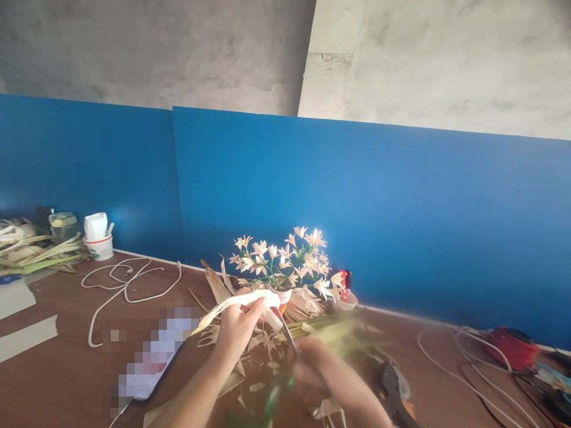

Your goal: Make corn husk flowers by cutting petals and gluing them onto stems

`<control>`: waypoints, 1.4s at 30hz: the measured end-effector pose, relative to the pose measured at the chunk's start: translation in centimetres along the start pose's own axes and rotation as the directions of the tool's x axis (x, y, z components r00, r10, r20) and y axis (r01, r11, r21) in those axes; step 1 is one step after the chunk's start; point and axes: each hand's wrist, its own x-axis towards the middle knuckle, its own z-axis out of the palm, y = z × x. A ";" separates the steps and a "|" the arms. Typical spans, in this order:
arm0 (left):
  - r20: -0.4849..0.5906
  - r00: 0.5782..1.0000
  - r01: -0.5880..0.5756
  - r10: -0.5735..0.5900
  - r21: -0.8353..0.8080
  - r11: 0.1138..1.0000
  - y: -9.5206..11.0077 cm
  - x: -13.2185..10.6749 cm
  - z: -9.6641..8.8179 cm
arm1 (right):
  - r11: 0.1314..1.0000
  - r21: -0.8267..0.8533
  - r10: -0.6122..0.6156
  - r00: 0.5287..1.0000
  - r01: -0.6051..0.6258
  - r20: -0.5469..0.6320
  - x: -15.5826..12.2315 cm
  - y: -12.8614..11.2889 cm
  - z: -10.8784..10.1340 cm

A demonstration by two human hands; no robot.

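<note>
My left hand (241, 321) is closed on a long pale strip of dried corn husk (223, 304), which trails to the left over the phone. In my right hand (312, 362), smeared by motion, is a pair of scissors (289, 336); their metal blades reach up to the husk near my left fingers. A green blur below the hand looks like the scissors' handles. Just beyond both hands stands a paper cup (282, 295) with a bunch of husk flowers (285, 258) on green stems. Husk scraps (256, 342) lie under and around my hands.
A phone (156, 356) with a blurred-out screen lies at left by a white cable (125, 285). Cups (99, 244) and husks (35, 252) stand farther left. At right are a black tool (395, 389), cables (450, 368) and a red object (513, 348). A blue partition (379, 208) closes the back.
</note>
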 end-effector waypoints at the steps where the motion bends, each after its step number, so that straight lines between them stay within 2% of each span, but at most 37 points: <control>1: -0.007 1.000 -0.016 0.016 0.012 1.000 -0.1 0.0 0.0 | 0.999 0.033 0.022 1.000 -0.022 -0.015 0.1 0.0 0.1; 4: -0.021 0.998 -0.055 0.056 0.041 0.998 -0.2 0.0 0.0 | 0.991 0.112 0.079 0.993 -0.069 -0.087 0.3 -0.3 0.6; 10: -0.016 0.997 -0.077 0.078 0.082 0.994 -0.8 0.0 -0.1 | 0.992 0.084 0.101 0.986 -0.090 -0.136 0.2 -0.9 0.9; 17: -0.020 0.999 -0.046 0.047 0.042 0.998 -0.4 0.1 -0.2 | 0.991 0.100 0.099 0.986 -0.085 -0.134 -0.2 -1.3 0.9; 28: -0.010 0.997 -0.077 0.077 0.036 0.996 -0.5 0.2 -0.3 | 0.994 0.078 0.085 0.990 -0.076 -0.113 -0.4 -1.8 0.8; 35: 0.013 0.995 -0.094 0.094 0.043 0.995 -0.8 0.3 -0.4 | 0.993 0.056 0.112 0.981 -0.104 -0.161 -0.7 -2.0 0.8; 42: 0.011 0.995 -0.102 0.102 0.034 0.994 -0.8 0.3 -0.4 | 0.997 0.037 0.077 0.982 -0.071 -0.172 -0.9 -2.2 0.8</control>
